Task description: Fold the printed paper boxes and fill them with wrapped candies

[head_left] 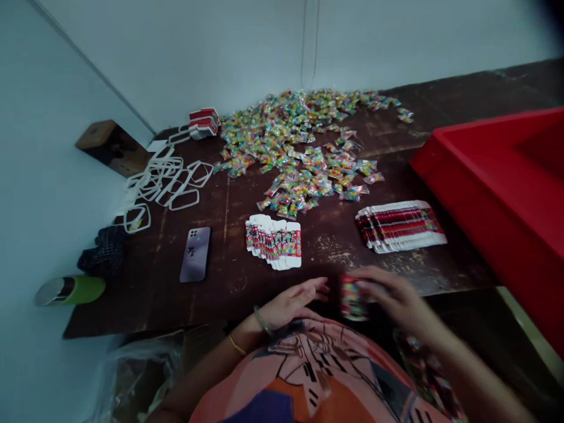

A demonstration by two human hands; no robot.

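My right hand (392,296) is closed on a small printed box (352,298), red with colourful pictures, held just off the near edge of the dark wooden table (229,200). My left hand (293,302) rests beside it with fingers stretched out, holding nothing, bangles on the wrist. Just beyond the hands lie two fanned stacks of flat printed cartons, one in the middle (274,241) and one to the right (400,226). A big heap of small colourful sweet packets (304,147) covers the far part of the table.
A red plastic crate (506,194) stands at the right. A purple phone (195,254) lies at the left, with white cut-out card frames (165,182) and a small stack of cartons (203,123) behind. A green bottle (70,289) and dark cloth (103,252) sit by the wall.
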